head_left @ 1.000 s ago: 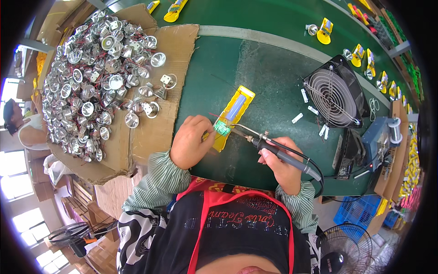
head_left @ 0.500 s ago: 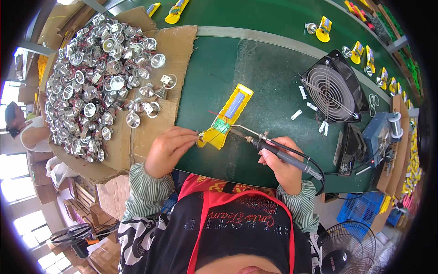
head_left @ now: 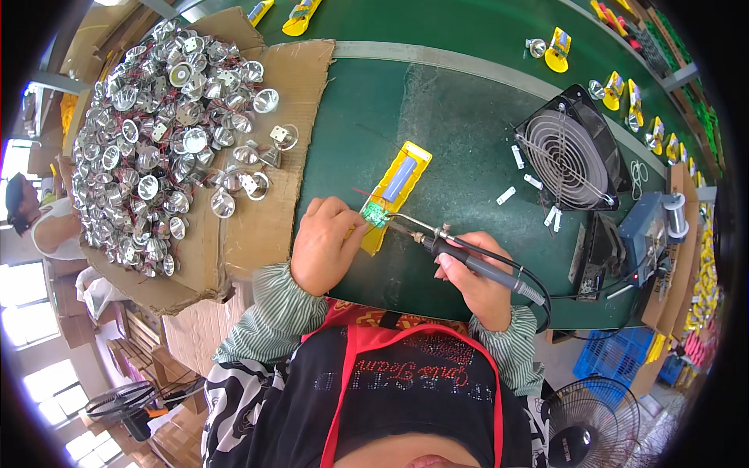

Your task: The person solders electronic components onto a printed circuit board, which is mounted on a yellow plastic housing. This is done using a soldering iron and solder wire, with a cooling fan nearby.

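My right hand [head_left: 482,285] grips a soldering iron [head_left: 488,269], a thin bent metal tube clamped along its front. The iron's tip and the tube's end reach a small green circuit board [head_left: 376,215]. That board sits on the yellow flashlight casing [head_left: 422,153], an open half-shell lying slanted on the green bench, with a blue cylindrical battery [head_left: 400,179] inside. My left hand [head_left: 321,246] lies at the board's left edge, fingers pinched together. What the pinch holds is hidden by the hand; a thin red wire sticks out just above.
Silver lamp reflectors [head_left: 148,156] are heaped on cardboard [head_left: 269,226] at left. A black square fan [head_left: 562,156] stands at right, small white pieces [head_left: 506,195] beside it. Farther right are a blue soldering station [head_left: 646,226] and solder spool [head_left: 676,218]. Casings [head_left: 558,51] line the far strip.
My left hand has moved right and up to the board, and the silver reflector it pinched is now out of sight. The iron stays at the board with little movement.
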Demonstrator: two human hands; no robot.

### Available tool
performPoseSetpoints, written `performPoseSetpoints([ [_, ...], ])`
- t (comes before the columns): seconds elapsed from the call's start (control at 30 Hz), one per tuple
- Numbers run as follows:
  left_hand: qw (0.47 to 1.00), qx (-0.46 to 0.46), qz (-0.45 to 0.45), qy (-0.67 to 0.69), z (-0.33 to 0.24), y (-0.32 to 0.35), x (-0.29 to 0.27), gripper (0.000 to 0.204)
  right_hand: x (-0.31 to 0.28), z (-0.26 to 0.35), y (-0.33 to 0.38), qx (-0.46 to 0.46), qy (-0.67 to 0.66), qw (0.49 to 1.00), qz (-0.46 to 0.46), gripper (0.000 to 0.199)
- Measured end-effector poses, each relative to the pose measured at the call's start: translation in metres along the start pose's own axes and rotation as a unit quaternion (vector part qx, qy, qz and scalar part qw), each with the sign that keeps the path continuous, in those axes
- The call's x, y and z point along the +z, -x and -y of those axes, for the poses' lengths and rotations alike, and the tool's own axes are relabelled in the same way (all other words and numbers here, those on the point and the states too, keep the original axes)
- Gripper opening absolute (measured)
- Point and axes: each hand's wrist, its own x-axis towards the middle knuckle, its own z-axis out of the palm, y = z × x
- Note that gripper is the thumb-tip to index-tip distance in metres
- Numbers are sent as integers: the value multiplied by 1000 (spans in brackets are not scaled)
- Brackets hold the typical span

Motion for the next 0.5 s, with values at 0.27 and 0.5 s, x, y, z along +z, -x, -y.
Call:
performPoseSetpoints([
  [0.27, 1000, 10, 8, -3, 1, -2, 2, 7, 3, -9, -7, -11, 8, 1000, 15, 16],
  [0.5, 1000, 12, 8, -4, 1, -3, 2, 6, 2, -11, -8, -30, 34, 999, 28, 17],
])
